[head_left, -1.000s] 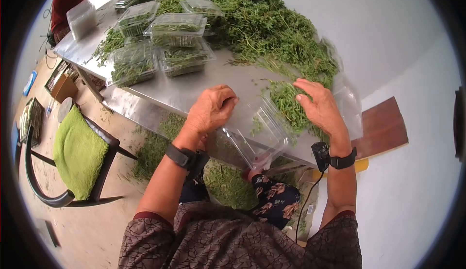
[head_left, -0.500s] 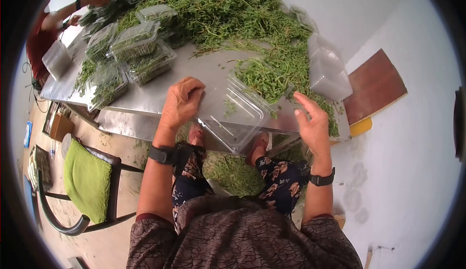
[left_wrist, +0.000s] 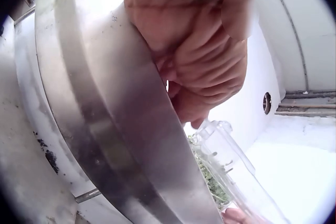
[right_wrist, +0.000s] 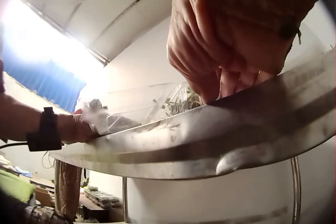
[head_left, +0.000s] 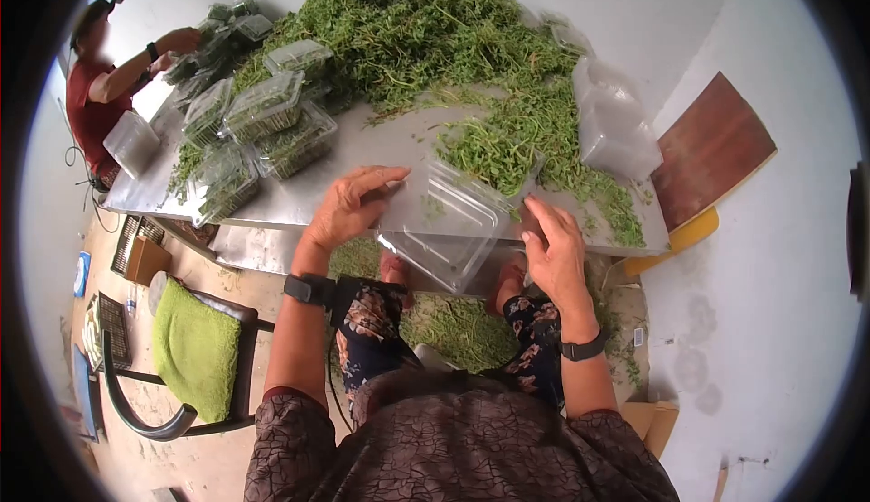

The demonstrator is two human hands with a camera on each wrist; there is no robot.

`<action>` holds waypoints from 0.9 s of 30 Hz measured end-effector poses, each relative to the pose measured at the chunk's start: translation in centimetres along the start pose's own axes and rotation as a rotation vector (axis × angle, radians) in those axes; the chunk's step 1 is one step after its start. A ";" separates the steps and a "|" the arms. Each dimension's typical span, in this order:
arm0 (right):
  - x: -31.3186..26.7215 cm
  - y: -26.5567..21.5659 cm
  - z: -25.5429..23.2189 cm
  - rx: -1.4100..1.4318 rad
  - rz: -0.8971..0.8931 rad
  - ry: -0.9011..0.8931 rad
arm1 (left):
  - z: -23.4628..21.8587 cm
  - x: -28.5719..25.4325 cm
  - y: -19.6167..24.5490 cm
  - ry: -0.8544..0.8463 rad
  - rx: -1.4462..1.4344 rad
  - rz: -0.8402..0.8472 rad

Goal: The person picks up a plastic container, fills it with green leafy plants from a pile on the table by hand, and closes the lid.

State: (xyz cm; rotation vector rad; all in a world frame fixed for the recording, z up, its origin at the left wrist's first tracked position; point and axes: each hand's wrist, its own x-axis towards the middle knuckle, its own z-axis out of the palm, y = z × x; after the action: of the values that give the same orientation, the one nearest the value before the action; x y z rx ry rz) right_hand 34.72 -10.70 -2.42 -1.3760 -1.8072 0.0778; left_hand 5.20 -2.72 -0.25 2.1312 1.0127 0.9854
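Observation:
A clear plastic clamshell box [head_left: 453,221] lies open at the table's near edge, its lid flap hanging toward my body. Cut green stems [head_left: 485,156] fill its far half. My left hand [head_left: 353,205] pinches the flap's left edge between thumb and fingers; in the left wrist view its fingertips meet a corner of the clear plastic [left_wrist: 215,134]. On the opposite side my right hand [head_left: 555,253] has its fingers loosely bent by the box's right corner. In the right wrist view, that hand's fingertips point down behind the metal table edge [right_wrist: 173,142].
A large heap of greens [head_left: 408,31] covers the back of the steel table [head_left: 381,135]. Filled boxes [head_left: 263,108] are stacked at left, nested clear boxes [head_left: 616,130] at right. Another person [head_left: 95,94] works at the far left. A chair with a green cover [head_left: 195,352] stands behind.
My right hand has moved left and in toward the box's right corner. My left hand's fingers have stretched out over the flap's edge. The head view has shifted.

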 end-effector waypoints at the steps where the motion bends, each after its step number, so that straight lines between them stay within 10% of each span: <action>1: -0.2 0.1 0.1 0.004 -0.001 -0.009 | 0.0 0.0 0.6 -0.024 -0.042 -0.045; 14: -1.0 -1.6 -0.3 0.225 -0.046 0.098 | 0.2 0.7 1.9 -0.103 -0.173 0.157; 21: 1.7 -1.1 -0.5 0.214 -0.157 0.221 | 3.4 3.1 1.5 0.127 -0.323 0.000; 27: 3.2 -0.6 0.7 0.450 0.190 0.226 | 5.6 5.2 1.8 0.204 -0.346 -0.243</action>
State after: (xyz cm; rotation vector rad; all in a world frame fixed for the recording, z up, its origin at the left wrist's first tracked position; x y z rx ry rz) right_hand 33.70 -8.02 -0.79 -1.1727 -1.3644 0.3900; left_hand 12.74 -0.42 -0.10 1.6121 1.0782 1.1756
